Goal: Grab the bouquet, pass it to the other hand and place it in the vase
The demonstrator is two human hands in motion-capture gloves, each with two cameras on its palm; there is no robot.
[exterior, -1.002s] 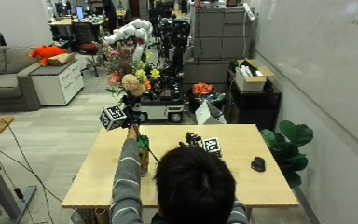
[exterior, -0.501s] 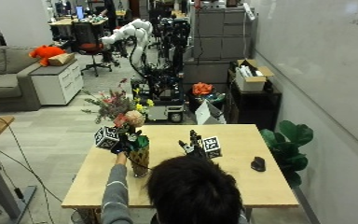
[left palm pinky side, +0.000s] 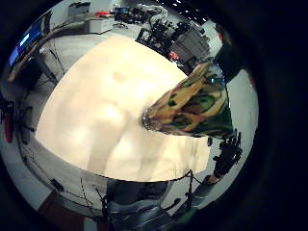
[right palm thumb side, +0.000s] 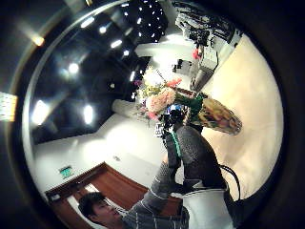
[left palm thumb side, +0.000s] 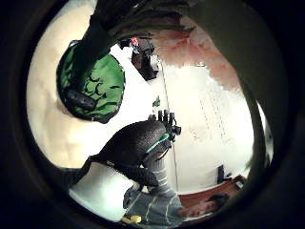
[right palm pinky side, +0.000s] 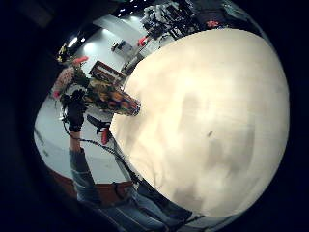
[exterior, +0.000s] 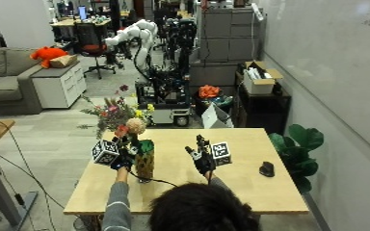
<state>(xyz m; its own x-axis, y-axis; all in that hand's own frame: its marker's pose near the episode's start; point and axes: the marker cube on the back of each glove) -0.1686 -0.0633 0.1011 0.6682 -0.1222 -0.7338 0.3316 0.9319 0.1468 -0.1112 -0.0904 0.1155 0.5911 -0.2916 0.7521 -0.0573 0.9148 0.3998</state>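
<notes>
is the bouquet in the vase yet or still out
In. The bouquet rises from the mouth of the upright vase on the table, stems inside, with the left hand at its neck.

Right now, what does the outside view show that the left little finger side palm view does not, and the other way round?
Only the outside view shows the bouquet, its stems down in the vase, with the left hand at the stems above the rim, and a small black object on the table. Only the palm view shows the vase's patterned side close up and the floor beneath the table's edge. Both show the vase, the table and the right hand, raised with fingers spread, holding nothing.
</notes>
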